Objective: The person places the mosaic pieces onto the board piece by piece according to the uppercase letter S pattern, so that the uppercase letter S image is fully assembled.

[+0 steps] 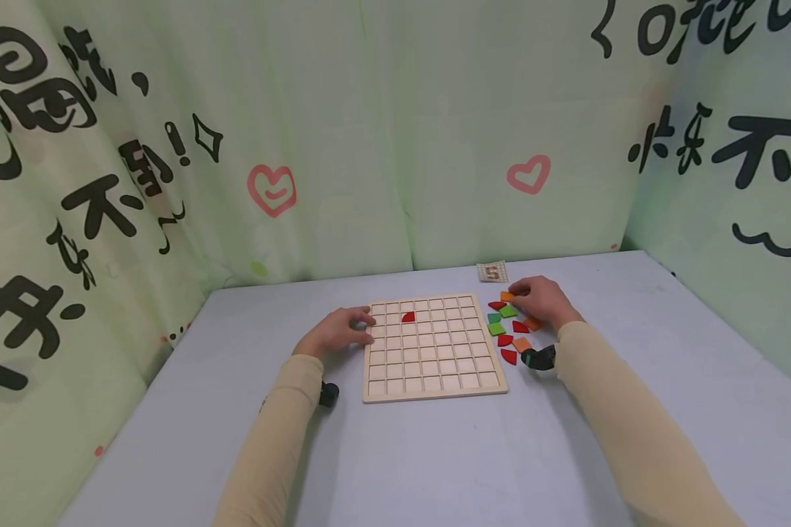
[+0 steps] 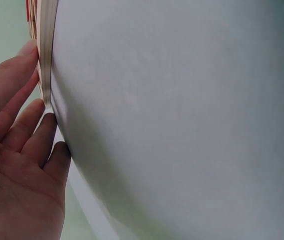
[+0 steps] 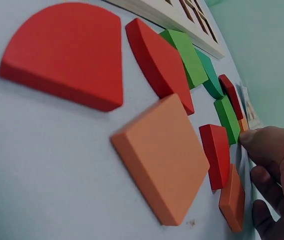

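A wooden grid board (image 1: 435, 398) lies flat on the table, with a red quarter-round tile (image 1: 408, 317) in one of its upper squares. At the board's left edge my left hand (image 1: 335, 331) rests its thumb and fingertips against the rim, fingers loosely extended. My right hand (image 1: 546, 300) reaches to the far end of the loose tiles and pinches an orange tile (image 1: 506, 296). In the right wrist view the thumb (image 3: 251, 137) meets this tile's edge; the hand hides part of it.
Between board and right hand lie several red tiles (image 3: 67, 55), green tiles (image 1: 496, 329) and orange tiles (image 3: 164, 160). A small patterned card (image 1: 492, 271) lies beyond them at the table's back. A printed curtain (image 1: 382, 146) surrounds the white table (image 1: 422, 468).
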Motion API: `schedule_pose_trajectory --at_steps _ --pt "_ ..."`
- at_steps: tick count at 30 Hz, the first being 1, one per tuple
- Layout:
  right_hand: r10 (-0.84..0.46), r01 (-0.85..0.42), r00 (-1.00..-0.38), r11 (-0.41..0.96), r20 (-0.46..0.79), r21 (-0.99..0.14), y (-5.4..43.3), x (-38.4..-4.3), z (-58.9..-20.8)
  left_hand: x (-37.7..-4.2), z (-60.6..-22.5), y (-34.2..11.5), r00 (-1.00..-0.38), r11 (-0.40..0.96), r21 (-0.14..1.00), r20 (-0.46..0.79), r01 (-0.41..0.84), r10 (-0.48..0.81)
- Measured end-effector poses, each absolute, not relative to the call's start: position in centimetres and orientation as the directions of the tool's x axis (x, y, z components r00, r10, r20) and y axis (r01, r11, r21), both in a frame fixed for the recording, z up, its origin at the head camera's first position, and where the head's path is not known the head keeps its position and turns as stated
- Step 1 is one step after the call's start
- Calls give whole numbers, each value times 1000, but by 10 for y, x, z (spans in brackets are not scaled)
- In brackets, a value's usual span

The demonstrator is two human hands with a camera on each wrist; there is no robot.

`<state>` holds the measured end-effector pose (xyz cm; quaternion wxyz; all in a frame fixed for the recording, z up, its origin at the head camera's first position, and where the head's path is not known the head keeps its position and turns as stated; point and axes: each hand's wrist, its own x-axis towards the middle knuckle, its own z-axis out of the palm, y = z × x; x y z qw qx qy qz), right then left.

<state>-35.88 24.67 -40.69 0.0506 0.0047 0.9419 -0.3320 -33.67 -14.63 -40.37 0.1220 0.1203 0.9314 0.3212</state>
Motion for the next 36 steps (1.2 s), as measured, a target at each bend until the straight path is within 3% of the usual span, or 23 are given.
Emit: schedule_pose_trajectory --at_steps 11,36 --pt "-67 -40 -997 814 -25 -579 239 -359 -406 -335 -401 -146 -939 772 615 -144 162 312" --pt "-92 -80 -996 837 4 -541 240 -365 -412 -331 -400 -146 -938 752 639 -137 163 320"
